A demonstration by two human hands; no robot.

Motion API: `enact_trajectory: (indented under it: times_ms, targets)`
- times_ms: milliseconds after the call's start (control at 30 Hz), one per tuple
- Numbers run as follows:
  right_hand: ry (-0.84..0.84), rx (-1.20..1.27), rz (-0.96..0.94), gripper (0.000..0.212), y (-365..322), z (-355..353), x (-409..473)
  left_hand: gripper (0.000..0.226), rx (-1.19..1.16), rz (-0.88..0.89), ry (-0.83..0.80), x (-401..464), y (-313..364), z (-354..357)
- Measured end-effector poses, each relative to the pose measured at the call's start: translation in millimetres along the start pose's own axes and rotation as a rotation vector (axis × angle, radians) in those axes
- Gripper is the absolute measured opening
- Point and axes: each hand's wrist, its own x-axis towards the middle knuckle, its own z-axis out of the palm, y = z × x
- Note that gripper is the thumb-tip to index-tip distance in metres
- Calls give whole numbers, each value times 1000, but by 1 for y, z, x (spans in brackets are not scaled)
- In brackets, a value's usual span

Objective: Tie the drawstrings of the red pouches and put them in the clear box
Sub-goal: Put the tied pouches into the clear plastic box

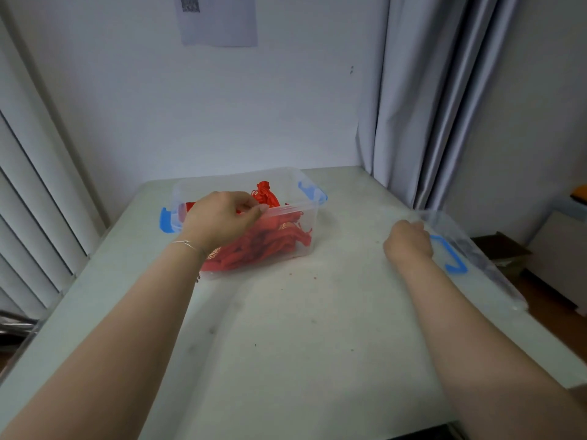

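Two bare forearms reach forward over a pale, speckled desk (286,328) toward the wall. On the person's left, the left hand (219,217), a thin bracelet (187,244) at its wrist, grasps the near rim of a clear rectangular plastic box with blue clip handles (309,211), thumb and fingers curled over the edge. Inside the box lies a heap of red fabric drawstring pouches (266,242), some showing gold pattern, with one gathered pouch (265,193) standing higher at the back. The right hand (408,239), well apart from the box, curls its fingers round the edge of a clear plastic lid with a blue clip (470,246), which lies at the desk's right edge and appears blurred. Grey curtains (428,106) hang behind on the right, and a sheet of paper (219,23) is fixed to the white wall.
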Motion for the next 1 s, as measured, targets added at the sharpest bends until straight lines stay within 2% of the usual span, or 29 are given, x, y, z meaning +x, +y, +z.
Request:
enact_trajectory:
  times_ms: [133, 233, 267, 333, 433, 500, 600, 700, 767, 833, 900, 967, 1000]
  targets:
    - [260, 211, -421, 34, -50, -26, -20, 27, -87, -104, 370, -1, -7, -4]
    - [323, 336, -802, 36, -86, -39, -41, 34, -65, -247, 482, 0, -21, -14]
    - [301, 358, -904, 37, -98, -40, -49, 39, -35, -312, 464, 1, -26, -19]
    - [189, 366, -1039, 42, -118, -33, -60, 55, -59, -485, 330, 4, -34, -30]
    - [76, 249, -1178, 53, -146, -14, -65, 71, -491, -739, 173, 7, -52, -40]
    - [57, 187, -1238, 58, -157, -6, -67, 70, -701, -804, 147, 3, -59, -44]
    - [74, 146, -1314, 58, -164, -1, -73, 45, -666, -756, 96, 0, -60, -42]
    - [31, 152, -1341, 50, -166, 4, -78, 12, -520, -707, 95, 0, -58, -37]
    - [-38, 191, -1296, 41, -165, 6, -77, 3, -513, -712, 101, 2, -60, -31]
    - [-52, 259, -1218, 34, -162, 4, -74, 18, -506, -723, 106, 3, -59, -29]
    - [56, 239, -1041, 35, -155, 1, -63, 11, -497, -735, 109, 6, -61, -27]
    - [153, 112, -805, 45, -144, -1, -45, 38, -522, -745, 116, 11, -69, -24]
    - [124, 84, -706, 51, -138, -2, -35, 47, -526, -757, 116, 12, -72, -25]
